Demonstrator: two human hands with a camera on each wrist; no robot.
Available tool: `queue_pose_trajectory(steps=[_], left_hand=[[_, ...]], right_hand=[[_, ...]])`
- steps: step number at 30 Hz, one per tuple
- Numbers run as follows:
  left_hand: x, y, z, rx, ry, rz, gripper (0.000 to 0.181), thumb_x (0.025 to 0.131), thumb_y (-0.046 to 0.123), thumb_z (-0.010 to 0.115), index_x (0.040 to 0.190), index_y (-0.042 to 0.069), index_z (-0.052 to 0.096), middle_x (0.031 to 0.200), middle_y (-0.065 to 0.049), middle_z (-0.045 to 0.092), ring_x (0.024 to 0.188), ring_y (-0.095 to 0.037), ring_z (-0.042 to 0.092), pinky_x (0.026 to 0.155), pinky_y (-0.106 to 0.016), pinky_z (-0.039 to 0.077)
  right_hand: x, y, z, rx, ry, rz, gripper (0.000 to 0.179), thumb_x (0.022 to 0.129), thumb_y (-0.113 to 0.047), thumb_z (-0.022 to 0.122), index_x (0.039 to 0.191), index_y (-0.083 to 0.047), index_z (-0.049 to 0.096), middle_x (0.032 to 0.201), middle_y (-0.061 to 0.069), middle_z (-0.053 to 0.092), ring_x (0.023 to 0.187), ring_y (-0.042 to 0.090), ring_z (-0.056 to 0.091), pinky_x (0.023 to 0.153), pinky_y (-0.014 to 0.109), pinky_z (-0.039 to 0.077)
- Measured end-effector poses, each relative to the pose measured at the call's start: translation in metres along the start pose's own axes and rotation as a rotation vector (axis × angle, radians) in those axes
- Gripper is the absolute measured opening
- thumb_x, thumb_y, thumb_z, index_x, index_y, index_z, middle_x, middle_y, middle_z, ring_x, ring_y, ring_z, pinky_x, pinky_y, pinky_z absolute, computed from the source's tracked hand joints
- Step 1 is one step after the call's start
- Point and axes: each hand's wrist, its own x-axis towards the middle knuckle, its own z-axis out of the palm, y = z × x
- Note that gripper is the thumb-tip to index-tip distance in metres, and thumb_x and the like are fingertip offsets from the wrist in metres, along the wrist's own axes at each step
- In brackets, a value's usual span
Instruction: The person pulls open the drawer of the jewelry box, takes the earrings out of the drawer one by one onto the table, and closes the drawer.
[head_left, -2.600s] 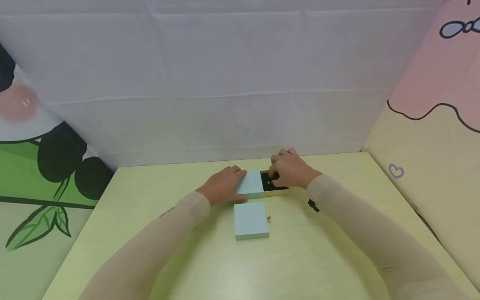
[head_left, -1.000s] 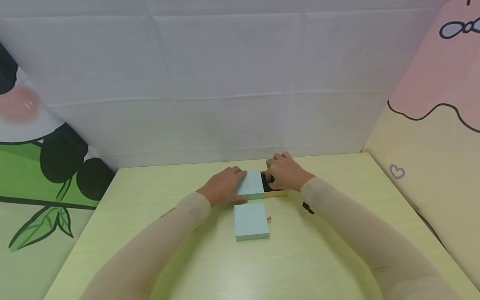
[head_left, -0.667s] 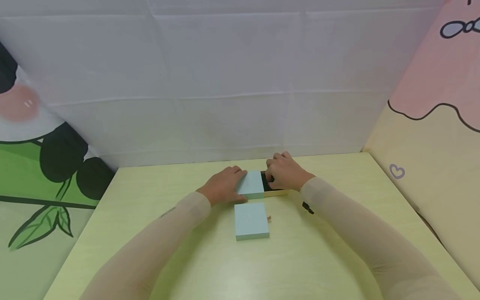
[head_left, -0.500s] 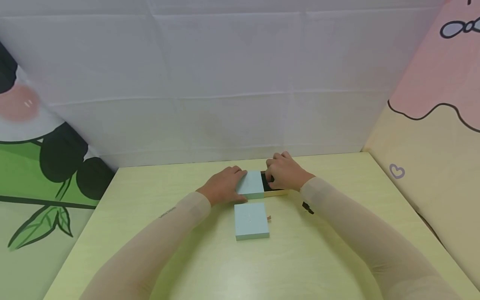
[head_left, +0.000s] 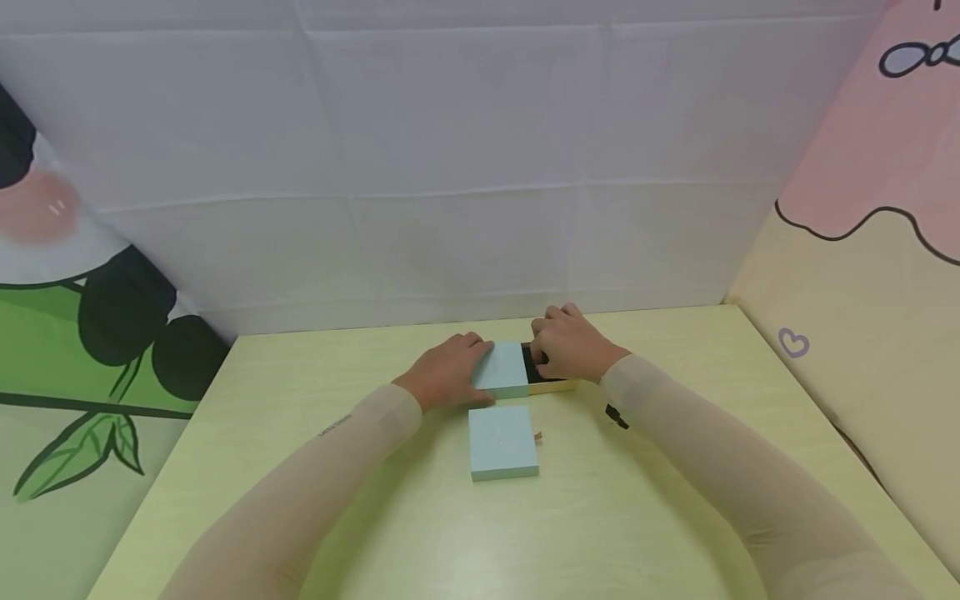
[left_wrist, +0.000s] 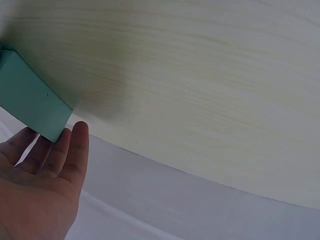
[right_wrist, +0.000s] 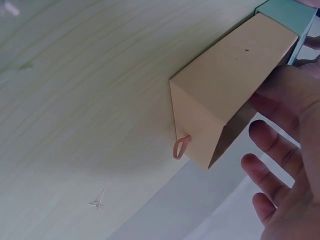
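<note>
Right hand (head_left: 573, 343) shifted left over the drawer (head_left: 552, 387), nearer the cover (head_left: 504, 369) edge.

1. The person's right grip (head_left: 574, 343) has moved leftward over the last couple of seconds, closer to the pale blue cover (head_left: 506, 367) and slightly nearer the person.
2. From here, it now hides more of the drawer's black interior (head_left: 532, 373); the small pale mark that showed there is out of sight.
3. The right sleeve (head_left: 675, 417) and the black piece (head_left: 617, 416) beneath it have shifted likewise.
</note>
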Motion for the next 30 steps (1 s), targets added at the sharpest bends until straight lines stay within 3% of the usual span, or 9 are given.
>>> queue_pose_trajectory(steps=[30], left_hand=[[0.0006,-0.0004,0.0011,0.010,-0.005,-0.008,0.101,0.099,0.056,0.094,0.178,0.009,0.051,0.176,-0.011,0.059,0.159,-0.032,0.060,0.134,-0.049,0.055]], right_hand=[[-0.0025,0.0013,-0.0049,0.031,0.034,0.008,0.011,0.104,-0.028,0.092,0.093,-0.025,0.091,0.106,-0.004,0.075,0.107,0.024,0.058,0.107,0.050,0.045]])
